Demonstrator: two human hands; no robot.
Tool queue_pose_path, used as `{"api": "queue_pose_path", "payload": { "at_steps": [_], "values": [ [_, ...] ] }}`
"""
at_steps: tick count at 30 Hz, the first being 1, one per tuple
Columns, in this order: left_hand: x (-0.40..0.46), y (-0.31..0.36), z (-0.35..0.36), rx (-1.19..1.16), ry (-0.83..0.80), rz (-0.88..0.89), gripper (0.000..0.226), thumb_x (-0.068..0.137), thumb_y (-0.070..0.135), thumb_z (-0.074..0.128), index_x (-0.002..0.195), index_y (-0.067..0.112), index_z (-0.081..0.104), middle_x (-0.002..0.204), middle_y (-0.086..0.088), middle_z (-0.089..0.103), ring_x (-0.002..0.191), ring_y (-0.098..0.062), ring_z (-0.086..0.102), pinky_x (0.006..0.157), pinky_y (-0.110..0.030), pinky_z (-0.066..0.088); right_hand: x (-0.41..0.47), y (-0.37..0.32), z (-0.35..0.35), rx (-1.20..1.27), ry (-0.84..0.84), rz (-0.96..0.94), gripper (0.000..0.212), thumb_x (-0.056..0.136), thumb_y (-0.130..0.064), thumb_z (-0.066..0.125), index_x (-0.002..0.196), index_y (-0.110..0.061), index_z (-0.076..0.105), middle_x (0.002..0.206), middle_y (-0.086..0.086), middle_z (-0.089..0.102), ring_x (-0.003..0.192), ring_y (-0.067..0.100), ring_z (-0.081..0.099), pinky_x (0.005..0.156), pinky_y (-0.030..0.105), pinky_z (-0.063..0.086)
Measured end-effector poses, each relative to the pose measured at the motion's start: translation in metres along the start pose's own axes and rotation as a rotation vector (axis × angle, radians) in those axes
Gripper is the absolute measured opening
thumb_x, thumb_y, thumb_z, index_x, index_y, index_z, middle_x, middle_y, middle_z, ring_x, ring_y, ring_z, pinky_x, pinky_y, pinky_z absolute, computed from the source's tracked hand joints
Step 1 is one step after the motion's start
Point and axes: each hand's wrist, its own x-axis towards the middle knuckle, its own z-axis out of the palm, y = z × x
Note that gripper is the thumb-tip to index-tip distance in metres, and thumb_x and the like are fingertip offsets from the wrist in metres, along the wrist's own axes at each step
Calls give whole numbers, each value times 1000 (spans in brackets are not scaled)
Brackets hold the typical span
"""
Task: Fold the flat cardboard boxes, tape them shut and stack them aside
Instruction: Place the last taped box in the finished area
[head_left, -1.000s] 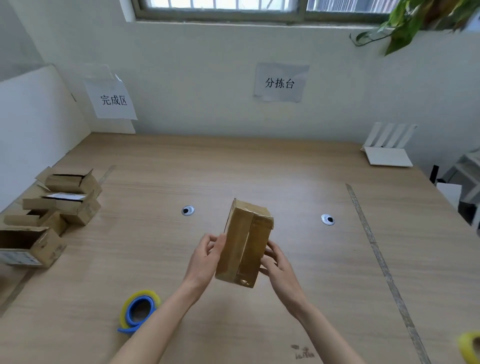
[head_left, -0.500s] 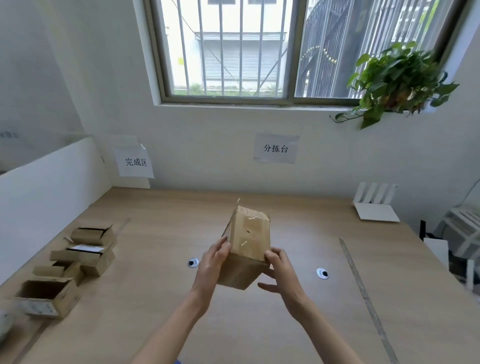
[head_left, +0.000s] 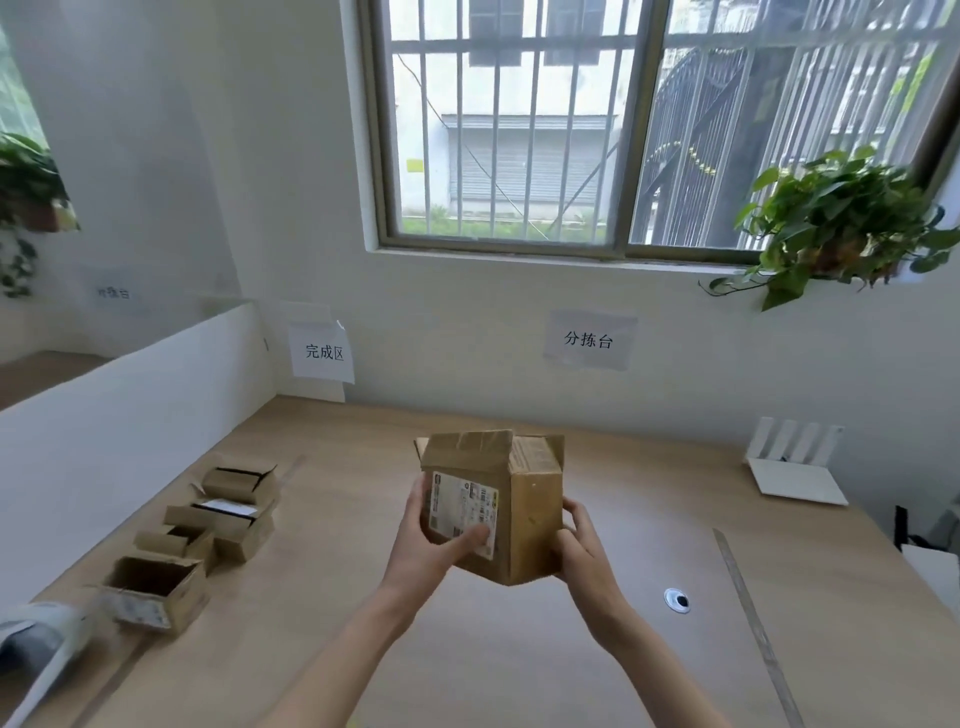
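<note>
- Item: small brown cardboard box with a white printed shipping label, held in the air above the pale wooden worktop, near the middle of the view, one vertical corner edge turned toward the camera.
- Left hand: grip closed round the labelled face, thumb lying across the label's lower corner, fingers wrapped behind the left edge.
- Right hand: grip curled against the plain right face near its lower edge, supporting the box from that side.
- Orientation: long axis roughly upright; top flaps stand raised and unsealed (old tape residue shows on them), so the opening points up and slightly away.
- Handling, as a judgement: light and apparently empty; walls stiff enough for a palm hold yet likely to dent under a hard squeeze; label surface smoother than bare board. Best taken by two opposite side faces, low down, leaving the flaps free to fold.
- Nearby: a group of small open-topped brown cardboard boxes on the worktop's left edge, beside a white partition.
</note>
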Motion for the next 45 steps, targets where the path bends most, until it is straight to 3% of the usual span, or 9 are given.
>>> {"api": "queue_pose_path", "payload": {
  "at_steps": [7, 13, 19, 22, 25, 30, 34, 39, 45],
  "values": [
    [-16, -7, -69, 82, 235, 13, 80, 50, 50, 99, 118, 31, 61, 118, -2, 62, 105, -14, 65, 87, -36, 60, 6, -12, 59, -205, 132, -149, 40, 101, -3, 52, 137, -20, 55, 127, -4, 59, 115, 7, 59, 87, 22, 53],
    [-43, -16, -163, 74, 391, -49, 80, 55, 53, 90, 123, 30, 55, 111, 16, 66, 100, -1, 63, 64, -6, 52, -3, -15, 155, -229, 160, -192, 37, 98, -8, 65, 132, -20, 57, 121, -1, 63, 100, 10, 63, 70, 20, 55],
    [-79, -35, -269, 220, 480, -72, 65, 61, 50, 92, 113, 44, 54, 105, 32, 58, 94, 13, 56, 59, -3, 45, -27, -4, 258, -76, 66, -101, 29, 102, -8, 59, 127, -21, 60, 118, -4, 66, 98, 4, 66, 64, 14, 56],
    [-98, -51, -315, 194, 458, -95, 54, 66, 47, 90, 109, 47, 57, 111, 26, 62, 104, 2, 59, 75, -8, 49, -42, 5, 307, -53, -38, -64, 34, 105, -6, 52, 133, -23, 59, 119, -5, 66, 102, 8, 67, 69, 18, 58],
    [-115, -63, -358, 153, 455, -142, 57, 69, 41, 90, 117, 38, 59, 115, 19, 66, 115, -13, 62, 96, -33, 53, -54, 10, 348, -53, -164, -33, 42, 103, -2, 51, 139, -22, 57, 128, -1, 65, 113, 14, 66, 85, 30, 60],
    [-131, -83, -415, 208, 459, -240, 71, 67, 48, 89, 127, 30, 55, 126, 9, 64, 126, -22, 58, 104, -44, 50, -65, 31, 398, -104, -300, -25, 51, 97, -7, 64, 144, -23, 55, 136, -4, 66, 121, 11, 64, 100, 42, 56],
    [-133, -107, -446, 237, 430, -289, 74, 61, 58, 87, 122, 42, 49, 111, 29, 60, 119, -13, 58, 101, -41, 50, -62, 51, 431, -134, -329, -5, 62, 86, -32, 74, 145, -27, 53, 135, -9, 65, 122, 10, 62, 101, 45, 56],
    [-119, -144, -478, 224, 407, -357, 87, 52, 70, 86, 126, 50, 44, 106, 37, 57, 108, -3, 54, 101, -42, 50, -38, 83, 469, -163, -331, 57, 87, 66, -58, 71, 144, -26, 52, 134, -10, 65, 124, 9, 60, 99, 36, 57],
    [-94, -201, -519, 234, 384, -512, 113, 36, 82, 83, 134, 43, 43, 125, 20, 58, 125, -19, 57, 103, -47, 49, -5, 146, 516, -193, -360, 184, 68, 81, -36, 80, 139, -37, 47, 130, -20, 59, 117, -1, 57, 84, 13, 52]
  ]
}}
